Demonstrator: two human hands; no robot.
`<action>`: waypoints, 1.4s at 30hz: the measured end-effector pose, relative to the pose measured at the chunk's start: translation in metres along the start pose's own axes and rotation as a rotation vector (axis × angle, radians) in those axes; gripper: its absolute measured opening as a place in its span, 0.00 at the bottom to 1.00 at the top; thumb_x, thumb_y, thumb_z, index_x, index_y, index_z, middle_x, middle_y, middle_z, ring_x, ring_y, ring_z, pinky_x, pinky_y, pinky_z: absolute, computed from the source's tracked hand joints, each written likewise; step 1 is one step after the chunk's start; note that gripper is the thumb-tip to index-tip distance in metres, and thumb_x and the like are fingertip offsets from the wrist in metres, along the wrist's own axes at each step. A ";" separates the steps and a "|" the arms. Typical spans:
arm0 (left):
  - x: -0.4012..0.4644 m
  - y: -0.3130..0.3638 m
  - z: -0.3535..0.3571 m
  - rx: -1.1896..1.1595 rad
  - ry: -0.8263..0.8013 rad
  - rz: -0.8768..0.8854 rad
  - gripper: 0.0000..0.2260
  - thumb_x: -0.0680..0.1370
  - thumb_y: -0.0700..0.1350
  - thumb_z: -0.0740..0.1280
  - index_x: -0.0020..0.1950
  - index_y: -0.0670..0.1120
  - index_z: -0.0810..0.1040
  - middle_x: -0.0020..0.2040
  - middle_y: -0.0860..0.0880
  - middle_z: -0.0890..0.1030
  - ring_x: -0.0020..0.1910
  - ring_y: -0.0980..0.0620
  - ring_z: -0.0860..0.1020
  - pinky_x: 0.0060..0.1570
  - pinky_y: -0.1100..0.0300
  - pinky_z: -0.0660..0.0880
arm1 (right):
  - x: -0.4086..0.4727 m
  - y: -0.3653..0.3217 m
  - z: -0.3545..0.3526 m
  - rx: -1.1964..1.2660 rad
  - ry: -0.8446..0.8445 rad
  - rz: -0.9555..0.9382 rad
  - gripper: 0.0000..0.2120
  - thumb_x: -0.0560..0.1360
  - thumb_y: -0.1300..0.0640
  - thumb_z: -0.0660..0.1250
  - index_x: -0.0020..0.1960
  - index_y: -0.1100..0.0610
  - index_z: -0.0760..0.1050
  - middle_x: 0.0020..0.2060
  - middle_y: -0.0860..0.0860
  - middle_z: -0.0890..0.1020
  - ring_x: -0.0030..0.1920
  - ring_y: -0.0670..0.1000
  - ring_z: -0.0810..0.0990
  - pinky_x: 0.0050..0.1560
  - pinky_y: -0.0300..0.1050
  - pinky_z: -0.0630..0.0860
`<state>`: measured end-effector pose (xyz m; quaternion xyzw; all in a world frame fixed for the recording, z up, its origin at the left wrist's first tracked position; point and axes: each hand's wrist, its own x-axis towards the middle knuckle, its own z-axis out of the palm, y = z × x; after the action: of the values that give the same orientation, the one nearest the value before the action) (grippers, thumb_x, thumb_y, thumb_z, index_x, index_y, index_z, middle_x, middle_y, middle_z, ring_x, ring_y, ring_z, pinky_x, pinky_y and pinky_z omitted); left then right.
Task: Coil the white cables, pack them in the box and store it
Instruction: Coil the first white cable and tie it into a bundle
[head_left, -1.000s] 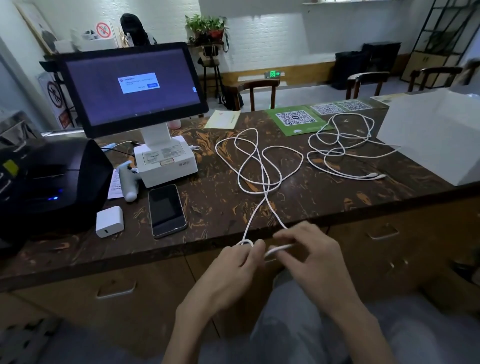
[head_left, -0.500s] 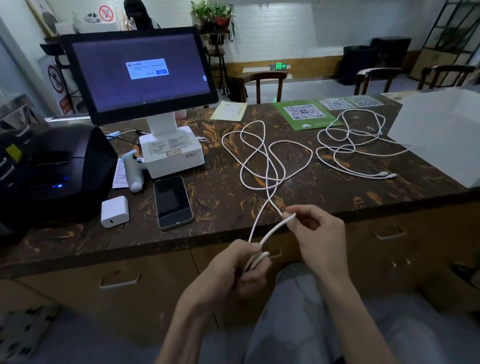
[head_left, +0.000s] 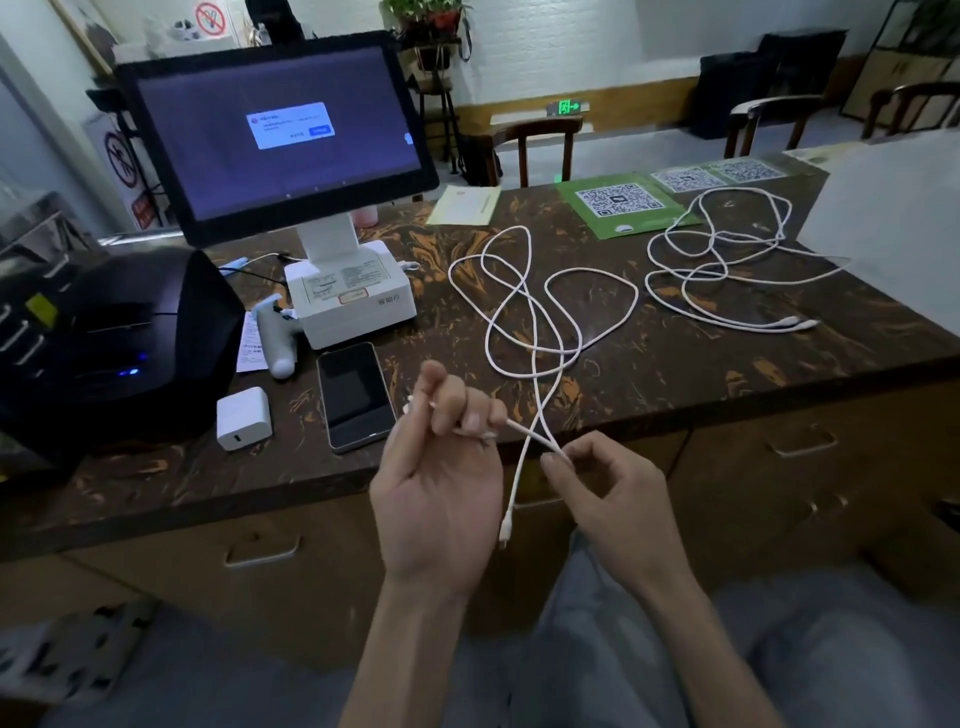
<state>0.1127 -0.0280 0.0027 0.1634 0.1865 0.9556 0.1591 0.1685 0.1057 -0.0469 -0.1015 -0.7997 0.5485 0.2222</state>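
Left hand (head_left: 441, 467) curls around the thin white charging cable (head_left: 540, 322), right hand (head_left: 608, 483) pinches it just beside, rest sprawled in crossed loops on the dark marbled counter (head_left: 675, 374), so pulling could snag into a knot.

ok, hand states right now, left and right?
Left hand: fingers curled round the near white cable.
Right hand: pinching the same cable.
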 end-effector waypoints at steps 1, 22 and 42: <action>0.003 -0.002 0.001 0.098 0.033 0.066 0.11 0.83 0.43 0.52 0.56 0.43 0.73 0.35 0.51 0.68 0.36 0.54 0.71 0.46 0.60 0.75 | 0.000 0.001 0.001 -0.064 -0.002 -0.033 0.06 0.76 0.57 0.71 0.41 0.55 0.79 0.33 0.46 0.80 0.35 0.41 0.80 0.34 0.29 0.72; 0.140 0.010 0.056 2.934 -0.842 0.395 0.21 0.84 0.56 0.53 0.37 0.47 0.71 0.42 0.47 0.81 0.40 0.45 0.80 0.35 0.55 0.68 | 0.152 0.006 -0.052 -0.637 -0.159 -0.139 0.11 0.75 0.47 0.69 0.46 0.54 0.83 0.34 0.49 0.82 0.41 0.54 0.83 0.41 0.43 0.74; 0.178 0.032 0.088 2.407 -0.473 -0.103 0.24 0.84 0.56 0.51 0.37 0.42 0.73 0.33 0.47 0.75 0.30 0.48 0.74 0.34 0.56 0.74 | 0.290 -0.202 -0.081 -0.434 -0.172 -0.317 0.25 0.85 0.48 0.50 0.43 0.59 0.80 0.36 0.52 0.82 0.36 0.42 0.81 0.45 0.40 0.78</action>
<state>-0.0215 0.0351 0.1382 0.3679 0.9225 0.1135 -0.0259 -0.0322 0.2143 0.2346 0.0266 -0.9203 0.3292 0.2097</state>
